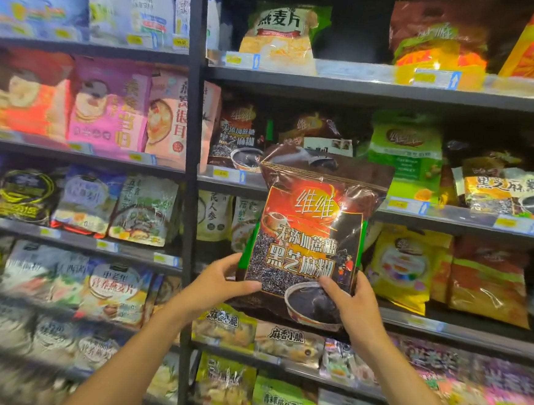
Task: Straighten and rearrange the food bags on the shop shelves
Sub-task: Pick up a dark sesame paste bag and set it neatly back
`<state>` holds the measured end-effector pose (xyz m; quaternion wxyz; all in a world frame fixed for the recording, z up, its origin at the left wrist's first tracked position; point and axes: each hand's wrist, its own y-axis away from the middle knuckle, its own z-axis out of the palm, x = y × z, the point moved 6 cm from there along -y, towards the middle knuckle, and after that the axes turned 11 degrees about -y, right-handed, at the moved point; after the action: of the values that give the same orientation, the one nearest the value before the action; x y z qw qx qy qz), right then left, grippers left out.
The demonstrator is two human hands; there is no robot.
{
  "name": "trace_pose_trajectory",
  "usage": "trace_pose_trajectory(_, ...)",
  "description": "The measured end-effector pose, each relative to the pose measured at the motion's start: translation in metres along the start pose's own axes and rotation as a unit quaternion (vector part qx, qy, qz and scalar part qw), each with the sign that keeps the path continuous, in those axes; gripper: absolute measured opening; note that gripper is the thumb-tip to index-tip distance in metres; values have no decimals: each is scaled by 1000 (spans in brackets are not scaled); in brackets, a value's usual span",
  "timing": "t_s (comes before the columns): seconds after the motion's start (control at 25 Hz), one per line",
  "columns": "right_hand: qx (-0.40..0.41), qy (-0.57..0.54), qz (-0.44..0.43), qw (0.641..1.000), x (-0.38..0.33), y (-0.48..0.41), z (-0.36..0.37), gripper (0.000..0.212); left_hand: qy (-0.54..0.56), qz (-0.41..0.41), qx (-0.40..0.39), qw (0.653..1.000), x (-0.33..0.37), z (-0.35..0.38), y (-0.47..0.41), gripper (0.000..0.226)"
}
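Note:
I hold a large dark brown and red bag of black sesame paste (313,231) upright in front of the shelves, tilted slightly to the right. My left hand (221,281) grips its lower left edge. My right hand (352,305) grips its lower right corner, thumb across the picture of a bowl. Behind the bag's top, on the second shelf (450,216), stand a matching brown bag (237,136) and another brown bag (319,131) leaning back.
A black upright post (189,164) divides two shelf bays full of food bags. A green bag (405,152) stands right of the held bag, yellow and orange bags (407,264) on the shelf below. An oatmeal bag (285,31) sits on the top shelf.

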<state>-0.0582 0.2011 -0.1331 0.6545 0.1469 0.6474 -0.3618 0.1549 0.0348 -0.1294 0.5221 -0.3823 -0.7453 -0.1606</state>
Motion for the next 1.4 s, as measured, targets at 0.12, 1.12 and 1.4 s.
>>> trace_pose_trajectory(0.12,-5,7,-9,1000,-6,-2,18,28,0,-1,13,1000,-9,-13,6,46)
trace_pose_trajectory(1.12,-41,78,-58,994,-87,-191,183,47,42,63,108,991,13,-202,-141,33)
trace_pose_trajectory(1.4,-85,99,-17,991,-114,-260,199,43,10,53,75,996,49,-227,-185,38)
